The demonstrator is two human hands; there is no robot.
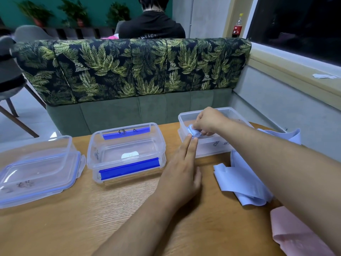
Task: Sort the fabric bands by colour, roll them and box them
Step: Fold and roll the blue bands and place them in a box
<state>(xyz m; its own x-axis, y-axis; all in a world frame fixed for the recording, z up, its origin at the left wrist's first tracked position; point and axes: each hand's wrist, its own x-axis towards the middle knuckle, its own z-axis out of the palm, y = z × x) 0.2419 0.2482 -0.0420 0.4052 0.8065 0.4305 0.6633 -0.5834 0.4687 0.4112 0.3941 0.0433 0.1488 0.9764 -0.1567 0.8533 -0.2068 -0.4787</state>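
Spanning the far side from ten to two o'clock, a sofa (pixel 129 71) with a leaf-print back stands behind the wooden table (pixel 92 218), which fills the near half of the view. A person in a dark top (pixel 151 24) sits beyond the sofa at twelve o'clock, back to the camera.

Three clear plastic boxes stand in a row along the table's far edge. At nine o'clock a box with a blue-rimmed lid (pixel 36 174) lies askew. At the centre is a closed box with blue clips (pixel 127 154). At two o'clock is an open box (pixel 214 146) with dark writing on its near wall.

Loose pale blue bands (pixel 241 182) lie in a heap at three o'clock, just beside the open box. A pink band (pixel 295 233) lies at five o'clock, near the table's edge.

The left hand (pixel 181 174) reaches from six o'clock with its fingers straight and together. Its fingertips are at the open box's near rim and touch the roll. The right hand (pixel 208 122) comes in from four o'clock over the open box, fingers curled, pinching a rolled pale blue band (pixel 193 132). That roll is at the box's near left corner, at rim height; whether it rests on the box floor I cannot tell.
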